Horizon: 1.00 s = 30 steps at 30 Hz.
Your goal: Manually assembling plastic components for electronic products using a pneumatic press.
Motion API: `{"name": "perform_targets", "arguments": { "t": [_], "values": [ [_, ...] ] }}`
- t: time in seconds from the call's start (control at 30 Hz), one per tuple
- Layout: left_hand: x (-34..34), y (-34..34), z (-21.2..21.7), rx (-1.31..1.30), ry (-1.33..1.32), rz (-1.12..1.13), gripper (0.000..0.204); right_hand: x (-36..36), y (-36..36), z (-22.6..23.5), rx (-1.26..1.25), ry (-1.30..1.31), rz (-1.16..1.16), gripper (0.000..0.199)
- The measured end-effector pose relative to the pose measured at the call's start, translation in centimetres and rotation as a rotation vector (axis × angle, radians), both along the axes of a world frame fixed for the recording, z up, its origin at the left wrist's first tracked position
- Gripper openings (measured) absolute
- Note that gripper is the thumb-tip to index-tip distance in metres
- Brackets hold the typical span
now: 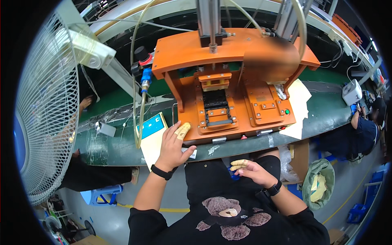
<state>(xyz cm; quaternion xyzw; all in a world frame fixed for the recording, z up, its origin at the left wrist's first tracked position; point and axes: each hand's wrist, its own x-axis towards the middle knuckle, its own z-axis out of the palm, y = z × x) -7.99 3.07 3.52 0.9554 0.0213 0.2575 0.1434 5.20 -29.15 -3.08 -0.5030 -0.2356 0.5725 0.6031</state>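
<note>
My left hand (173, 145) rests at the front left corner of an orange two-station press (192, 122), fingers stretched out and a yellowish cover on at least one of them. It holds nothing visible. Above my lap is my right hand (255, 172), half curled, with its thumb apart from the covered fingers and nothing seen between them. In the press's left station sits a black rectangular part (215, 102) in the orange fixture (218, 125), below a raised pressing head (215, 81). The right station's fixture (265, 105) shows bare orange blocks; a blurred patch hides what is above it.
A white-caged fan (49, 106) stands close at the left. Pale paper sheets (300, 108) and a blue card (151, 126) flank the press. A hose (143, 116) hangs at its left. A lined bin (318, 183) is at lower right; other people sit along both sides.
</note>
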Motion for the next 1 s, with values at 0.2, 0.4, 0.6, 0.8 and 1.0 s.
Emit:
{"name": "perform_targets", "arguments": {
  "t": [0.2,0.4,0.6,0.8,1.0],
  "values": [
    [-5.0,-0.8,-2.1,-0.076,-0.102,0.217,0.059,-1.2,2.5,0.5,-0.005,-0.082,0.091,0.042],
    [-9.2,-1.1,-5.0,-0.121,0.221,0.310,0.042,-2.1,3.9,-0.7,-0.008,-0.088,0.111,0.041],
    [-9.4,-0.2,-3.9,-0.482,0.056,0.371,0.021,-2.7,6.1,-1.5,-0.002,-0.140,0.154,0.041],
    [-10.3,1.1,-5.3,-1.053,-0.186,0.552,0.021,-4.0,8.4,-1.8,0.029,-0.172,0.234,0.041],
    [-11.6,0.4,-4.0,-1.105,-0.594,0.512,0.022,-5.2,9.9,-1.7,0.127,-0.042,0.214,0.040]
  ]
}}
